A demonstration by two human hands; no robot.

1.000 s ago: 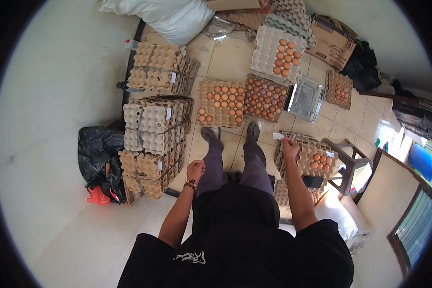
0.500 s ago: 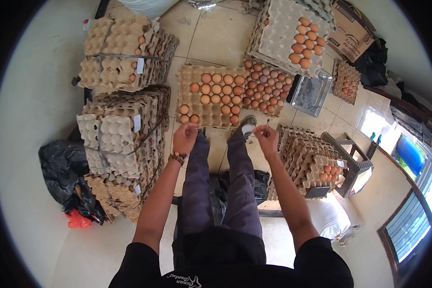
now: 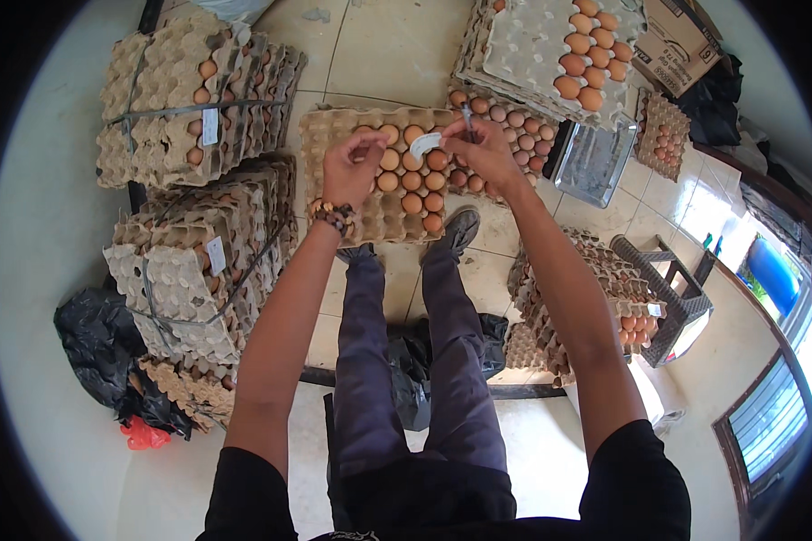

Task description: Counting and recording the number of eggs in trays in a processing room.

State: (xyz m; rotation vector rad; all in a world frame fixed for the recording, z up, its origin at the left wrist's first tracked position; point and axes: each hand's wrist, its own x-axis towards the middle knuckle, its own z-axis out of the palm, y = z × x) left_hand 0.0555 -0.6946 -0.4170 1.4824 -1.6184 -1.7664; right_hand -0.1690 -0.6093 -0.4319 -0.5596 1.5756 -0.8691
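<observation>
My right hand (image 3: 487,151) is closed on a pen (image 3: 466,115), which points up between the fingers, and on a small white paper slip (image 3: 424,144). The slip hangs over the right part of a cardboard egg tray (image 3: 379,227) on the floor, partly filled with brown eggs (image 3: 411,181). Above the tray's left part is my left hand (image 3: 352,167), with its fingers bent and the thumb apart from them; I see nothing held in it. The hand and the beaded bracelet (image 3: 334,216) hide some of the tray's cups.
Strapped stacks of egg trays (image 3: 176,113) stand along the left wall. A tall tray stack (image 3: 523,54) and a metal pan (image 3: 595,162) are at the far right. Nearer right are more loaded trays (image 3: 586,288) beside a dark woven stool (image 3: 663,288). Black plastic lies behind my feet.
Both hands have moved forward from the tray's near edge to above it. The right hand has carried the paper slip and pen over the eggs. My view has shifted slightly.
</observation>
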